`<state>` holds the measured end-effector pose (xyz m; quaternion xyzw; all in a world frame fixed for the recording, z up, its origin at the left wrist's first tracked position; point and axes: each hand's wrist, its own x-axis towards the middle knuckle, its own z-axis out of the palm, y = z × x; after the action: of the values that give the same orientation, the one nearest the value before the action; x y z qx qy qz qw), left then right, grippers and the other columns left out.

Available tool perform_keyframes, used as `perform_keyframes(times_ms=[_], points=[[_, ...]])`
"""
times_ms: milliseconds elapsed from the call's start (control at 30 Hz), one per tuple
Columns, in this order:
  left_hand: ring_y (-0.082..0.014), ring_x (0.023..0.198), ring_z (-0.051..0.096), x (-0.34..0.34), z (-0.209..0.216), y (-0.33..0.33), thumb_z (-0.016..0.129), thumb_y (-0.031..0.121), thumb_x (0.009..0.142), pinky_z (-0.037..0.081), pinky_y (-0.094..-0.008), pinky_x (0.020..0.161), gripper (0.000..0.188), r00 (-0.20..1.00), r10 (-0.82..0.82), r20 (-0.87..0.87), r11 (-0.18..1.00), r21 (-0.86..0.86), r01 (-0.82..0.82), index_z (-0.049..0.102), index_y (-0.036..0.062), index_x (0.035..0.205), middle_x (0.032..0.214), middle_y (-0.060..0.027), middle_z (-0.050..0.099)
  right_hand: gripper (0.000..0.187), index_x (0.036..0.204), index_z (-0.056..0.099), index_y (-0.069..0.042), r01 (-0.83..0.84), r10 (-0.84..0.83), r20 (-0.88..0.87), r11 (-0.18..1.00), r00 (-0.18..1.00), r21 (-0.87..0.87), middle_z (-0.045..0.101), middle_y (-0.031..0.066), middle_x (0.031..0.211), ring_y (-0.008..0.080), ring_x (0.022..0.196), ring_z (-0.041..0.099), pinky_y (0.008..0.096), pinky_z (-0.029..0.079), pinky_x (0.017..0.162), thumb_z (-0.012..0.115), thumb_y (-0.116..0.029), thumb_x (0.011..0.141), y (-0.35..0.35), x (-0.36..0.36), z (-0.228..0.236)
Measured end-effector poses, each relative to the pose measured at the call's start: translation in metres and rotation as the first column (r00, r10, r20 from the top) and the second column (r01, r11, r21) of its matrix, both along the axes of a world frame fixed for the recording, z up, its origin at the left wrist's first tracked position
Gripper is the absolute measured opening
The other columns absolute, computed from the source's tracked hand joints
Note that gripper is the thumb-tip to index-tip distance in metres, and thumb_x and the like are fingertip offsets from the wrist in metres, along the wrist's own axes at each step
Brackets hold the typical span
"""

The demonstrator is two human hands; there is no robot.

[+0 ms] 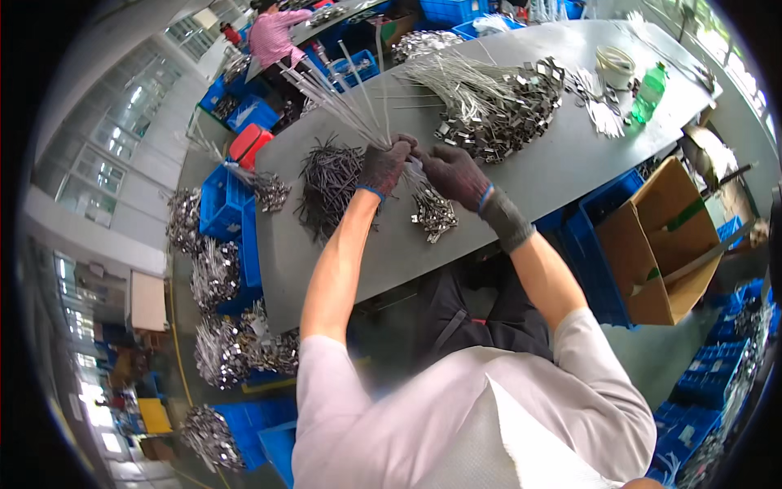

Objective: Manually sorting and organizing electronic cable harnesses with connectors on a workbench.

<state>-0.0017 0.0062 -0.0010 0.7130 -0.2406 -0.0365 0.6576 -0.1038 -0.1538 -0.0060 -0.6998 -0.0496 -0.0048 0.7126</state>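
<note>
Left hand [384, 168] grips the strip bundle [363, 125], fanned toward eleven o'clock; right hand [458, 176], beside it, I cannot tell. Keep strips tightly gathered.

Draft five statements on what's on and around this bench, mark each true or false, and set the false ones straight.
1. The left hand grips a bundle of pale strips. True.
2. The right hand is ungloved. False: it is in a dark glove, as is the left.
3. The green bottle is on the table, to the right of both hands. True.
4. The heap of dark strips lies to the right of the right hand. False: it lies by the left hand and forearm, on the left.
5. The cardboard box sits on the table. False: it is off the table, beyond its near edge on the right.
</note>
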Motion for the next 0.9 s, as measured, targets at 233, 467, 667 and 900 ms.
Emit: perform_keyframes(times_ms=[233, 467, 667, 900], points=[[-0.0195, 0.066, 0.063, -0.034, 0.045, 0.007, 0.061, 0.062, 0.092, 0.049, -0.0379, 0.056, 0.055, 0.807, 0.117, -0.579, 0.858, 0.469, 0.212, 0.071, 0.0088, 0.101, 0.074, -0.0044, 0.063, 0.011, 0.091, 0.062, -0.005, -0.038, 0.052, 0.194, 0.997, 0.98, -0.072, 0.052, -0.0001, 0.067, 0.008, 0.062, 0.054, 0.0284, 0.046, 0.055, 0.063, -0.016, 0.093, 0.072, -0.069, -0.037], [-0.0084, 0.054, 0.044, -0.035, 0.032, 0.005, 0.065, 0.053, 0.093, 0.028, -0.0278, 0.045, 0.043, 0.721, 0.053, -0.691, 0.901, 0.344, 0.263, 0.068, 0.0103, 0.096, 0.072, 0.0, 0.057, 0.02, 0.108, 0.063, -0.006, 0.495, -0.461, 0.39, 0.869, 0.797, 0.017, 0.066, 0.0064, 0.088, 0.0167, 0.069, 0.066, 0.0319, 0.051, 0.058, 0.065, -0.016, 0.091, 0.084, -0.072, -0.053], [-0.018, 0.06, 0.059, -0.051, 0.044, -0.023, 0.068, 0.042, 0.091, 0.042, -0.0306, 0.049, 0.038, 0.716, 0.108, -0.69, 0.902, 0.371, 0.222, 0.065, 0.0082, 0.109, 0.084, -0.005, 0.069, 0.034, 0.124, 0.063, -0.012, 0.158, -0.007, -0.249, 0.79, 0.968, 0.592, 0.066, 0.0035, 0.1, 0.0157, 0.073, 0.068, 0.0264, 0.05, 0.055, 0.056, -0.001, 0.092, 0.053, -0.082, -0.012], [-0.0281, 0.068, 0.067, -0.078, 0.03, 0.0, 0.06, 0.035, 0.098, 0.049, -0.0405, 0.059, 0.034, 0.982, -0.084, 0.171, 0.758, 0.65, -0.048, 0.072, 0.0034, 0.095, 0.077, -0.013, 0.07, 0.024, 0.104, 0.07, -0.008, 0.526, -0.314, 0.615, 0.828, 0.723, -0.196, 0.068, 0.0069, 0.087, 0.0181, 0.076, 0.065, 0.0312, 0.053, 0.066, 0.06, -0.002, 0.082, -0.006, -0.041, -0.084]])
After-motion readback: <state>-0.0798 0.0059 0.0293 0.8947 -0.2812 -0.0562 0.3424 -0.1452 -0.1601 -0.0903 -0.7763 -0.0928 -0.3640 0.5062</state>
